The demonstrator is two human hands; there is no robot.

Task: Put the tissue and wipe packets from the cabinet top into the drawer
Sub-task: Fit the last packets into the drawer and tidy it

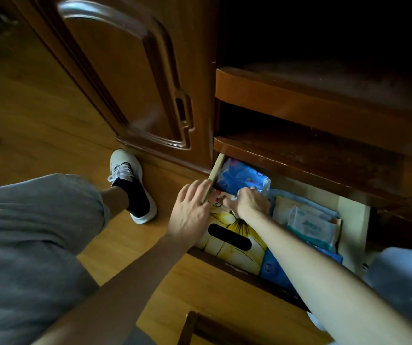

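Note:
The drawer [216, 170] stands pulled out at the cabinet's foot. A blue patterned tissue packet [242, 176] lies at its back left. My right hand [251, 202] reaches into the drawer with its fingers closed on the near edge of that packet. My left hand [191, 215] rests with spread fingers over the drawer's left side wall and touches a yellow tissue box [232, 235] with a dark slot. White and teal wipe packets [312, 226] lie on the right side of the drawer. A blue packet [274, 268] sits at the drawer's front.
Two bare wooden shelves [299, 103] jut out above the drawer. A closed cabinet door [125, 78] stands to the left. My leg in grey trousers and a white and black shoe [132, 185] rest on the wooden floor. A wooden frame edge [192, 324] shows at the bottom.

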